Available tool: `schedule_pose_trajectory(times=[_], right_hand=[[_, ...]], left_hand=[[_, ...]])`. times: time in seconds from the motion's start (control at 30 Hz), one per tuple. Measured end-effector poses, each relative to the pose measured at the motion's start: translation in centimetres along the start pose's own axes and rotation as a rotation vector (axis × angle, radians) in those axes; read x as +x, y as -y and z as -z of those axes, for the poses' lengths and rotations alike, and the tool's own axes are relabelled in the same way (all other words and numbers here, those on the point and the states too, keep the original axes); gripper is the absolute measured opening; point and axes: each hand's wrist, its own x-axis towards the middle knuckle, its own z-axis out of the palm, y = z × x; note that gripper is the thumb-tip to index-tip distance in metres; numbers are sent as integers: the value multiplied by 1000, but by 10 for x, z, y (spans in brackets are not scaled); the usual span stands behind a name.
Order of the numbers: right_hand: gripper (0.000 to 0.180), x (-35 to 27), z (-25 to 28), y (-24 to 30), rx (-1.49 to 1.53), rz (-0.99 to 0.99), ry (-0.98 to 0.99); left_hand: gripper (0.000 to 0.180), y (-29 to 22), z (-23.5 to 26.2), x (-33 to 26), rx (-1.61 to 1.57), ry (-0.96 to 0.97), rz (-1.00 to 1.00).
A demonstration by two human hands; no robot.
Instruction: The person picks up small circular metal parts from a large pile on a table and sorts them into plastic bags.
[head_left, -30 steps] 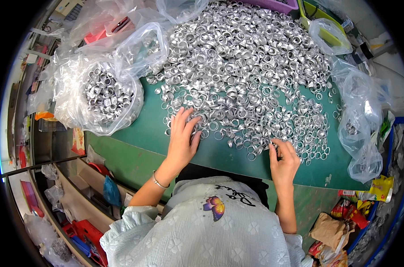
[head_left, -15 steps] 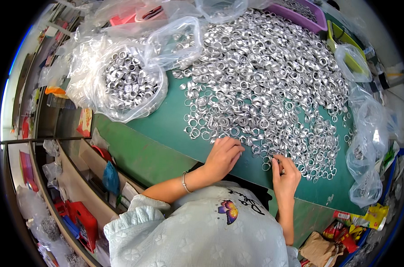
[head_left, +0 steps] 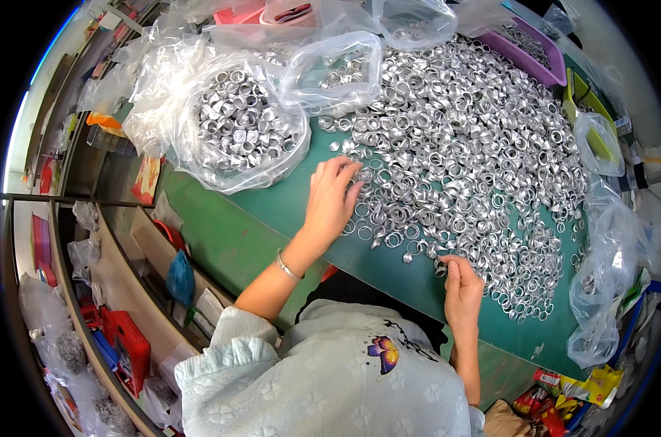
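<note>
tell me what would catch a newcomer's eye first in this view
Probably the broad spread of silvery rings, covering much of the green table ahead of the person. Left of it, a clear bag holds more rings. Nearer, the left hand is at the spread's left edge, the right hand at its near edge, and a bright butterfly decorates the pale shirt below.

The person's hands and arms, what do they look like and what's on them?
The left hand and right hand wear no gloves. The left arm has a thin silvery bangle at the wrist; none shows on the right arm. The left sleeve is pale, loose and ruffled.
</note>
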Motion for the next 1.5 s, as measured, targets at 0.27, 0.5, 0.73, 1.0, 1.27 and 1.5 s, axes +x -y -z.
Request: schedule_pose_trajectory(times=[0.27, 0.5, 0.73, 1.0, 1.27, 1.5], right_hand=[[11, 13, -8, 2, -11, 26, 45], [17, 90, -53, 44, -379, 400, -48], [20, 108, -61, 51, -440, 360, 50], [9, 131, -29, 40, 730, -104, 415], [18, 142, -57, 43, -579, 587, 345], [22, 129, -12, 25, 975, -121, 482]], left_hand=[[11, 7, 8, -1, -1011, -28, 335], [32, 41, 32, 3, -1487, -35, 678], [34, 31, 20, 10, -232, 78, 269], [35, 32, 11, 21, -94, 98, 244], [28, 53, 5, 41, 32, 222, 95], [14, 51, 6, 37, -243, -87, 91]])
